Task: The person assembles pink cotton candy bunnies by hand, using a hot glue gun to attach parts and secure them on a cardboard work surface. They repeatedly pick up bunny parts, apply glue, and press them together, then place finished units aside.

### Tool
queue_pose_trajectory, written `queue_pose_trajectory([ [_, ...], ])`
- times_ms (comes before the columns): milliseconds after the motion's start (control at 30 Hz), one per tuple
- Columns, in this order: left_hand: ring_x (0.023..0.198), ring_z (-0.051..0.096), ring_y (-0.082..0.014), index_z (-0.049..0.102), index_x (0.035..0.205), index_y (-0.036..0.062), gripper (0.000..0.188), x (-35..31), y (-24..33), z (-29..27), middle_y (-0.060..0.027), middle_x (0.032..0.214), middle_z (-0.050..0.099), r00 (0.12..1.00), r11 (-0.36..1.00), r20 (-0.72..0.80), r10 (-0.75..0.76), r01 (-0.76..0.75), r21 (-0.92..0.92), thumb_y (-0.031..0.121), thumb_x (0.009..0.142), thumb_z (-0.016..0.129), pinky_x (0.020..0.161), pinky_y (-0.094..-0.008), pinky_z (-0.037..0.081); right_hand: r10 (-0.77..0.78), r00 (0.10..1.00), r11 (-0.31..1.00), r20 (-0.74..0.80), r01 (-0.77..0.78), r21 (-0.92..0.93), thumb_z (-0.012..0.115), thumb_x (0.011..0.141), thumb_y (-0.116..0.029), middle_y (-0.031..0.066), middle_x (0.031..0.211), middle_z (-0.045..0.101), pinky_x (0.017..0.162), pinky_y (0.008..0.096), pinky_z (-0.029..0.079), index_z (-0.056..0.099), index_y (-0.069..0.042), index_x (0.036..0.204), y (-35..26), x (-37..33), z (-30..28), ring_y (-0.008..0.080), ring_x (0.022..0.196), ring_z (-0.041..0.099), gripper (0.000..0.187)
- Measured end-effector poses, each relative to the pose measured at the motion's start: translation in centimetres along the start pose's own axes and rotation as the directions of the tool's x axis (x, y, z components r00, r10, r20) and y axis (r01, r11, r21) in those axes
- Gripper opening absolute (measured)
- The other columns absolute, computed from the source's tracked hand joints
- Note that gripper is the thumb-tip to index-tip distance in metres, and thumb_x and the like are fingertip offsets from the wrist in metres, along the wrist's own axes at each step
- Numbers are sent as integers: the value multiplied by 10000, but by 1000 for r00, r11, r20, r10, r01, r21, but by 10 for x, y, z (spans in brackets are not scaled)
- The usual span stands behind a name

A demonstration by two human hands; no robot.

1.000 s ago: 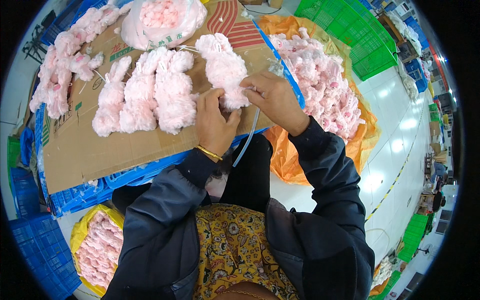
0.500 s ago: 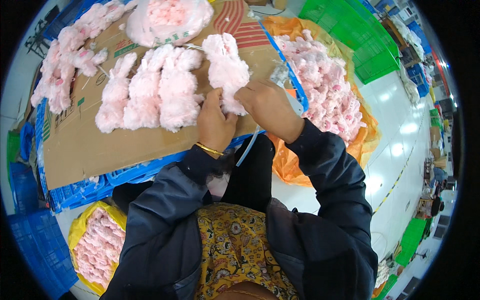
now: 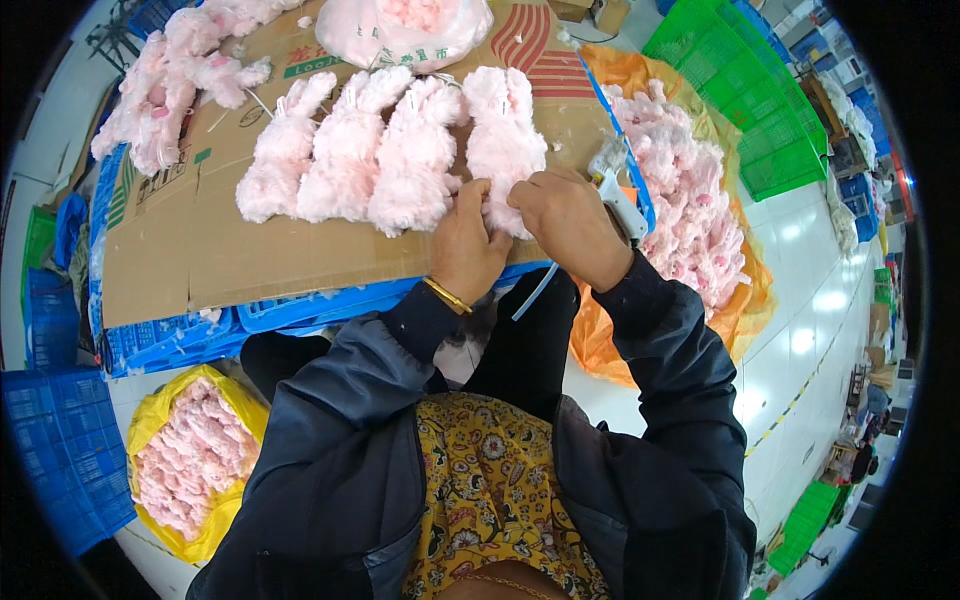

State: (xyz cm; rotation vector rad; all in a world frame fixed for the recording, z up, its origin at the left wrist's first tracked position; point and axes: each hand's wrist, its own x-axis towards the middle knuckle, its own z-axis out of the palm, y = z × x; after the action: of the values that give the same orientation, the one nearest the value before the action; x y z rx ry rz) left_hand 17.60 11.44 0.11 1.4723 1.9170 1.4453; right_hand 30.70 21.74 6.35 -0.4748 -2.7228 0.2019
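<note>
Both hands, left hand (image 3: 470,250) and right hand (image 3: 565,222), pinch the bottom of the pink plush bunny (image 3: 503,140) at the cardboard sheet (image 3: 210,260)'s near edge, looks light, squishy, best grabbed by its body, not the fluff.

A flattened brown cardboard box (image 3: 270,250) lies spread as a work surface, with green printed patches near its left part and red curved stripes at its upper right. At its top edge sits a clear plastic bag (image 3: 400,30) stuffed with pink fluffy pieces. A yellow plastic bag (image 3: 150,430) full of pink fluff stands at the lower left, and an orange plastic bag (image 3: 600,340) holding more pink fluff lies open at the right.
</note>
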Motion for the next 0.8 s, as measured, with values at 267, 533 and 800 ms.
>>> queue_pose_trajectory([
  [267, 860, 617, -266, 488, 1205, 23, 505, 10, -12, 5, -147, 957, 611, 988, 937, 52, -146, 155, -313, 224, 827, 755, 760, -373, 503, 60, 997, 987, -38, -54, 153, 622, 822, -64, 156, 816, 605, 723, 445, 473, 610, -74, 931, 5, 3, -4, 359, 833, 599, 111],
  [533, 794, 602, -261, 490, 1091, 27, 470, 15, -3, 12, -136, 881, 591, 973, 967, -104, -206, 187, -172, 264, 792, 765, 724, -379, 495, 177, 984, 878, 17, -165, 448, 595, 868, -55, 183, 820, 652, 682, 456, 507, 605, -66, 1022, 8, -1, -6, 375, 808, 647, 155],
  [800, 772, 560, -250, 478, 991, 45, 340, 15, 15, 18, -130, 881, 544, 939, 952, -158, -304, 295, -77, 130, 763, 715, 694, -376, 473, 296, 954, 816, -44, -229, 530, 621, 835, 16, 150, 937, 636, 757, 324, 520, 612, 3, 1081, 11, -8, 6, 239, 854, 639, 247],
])
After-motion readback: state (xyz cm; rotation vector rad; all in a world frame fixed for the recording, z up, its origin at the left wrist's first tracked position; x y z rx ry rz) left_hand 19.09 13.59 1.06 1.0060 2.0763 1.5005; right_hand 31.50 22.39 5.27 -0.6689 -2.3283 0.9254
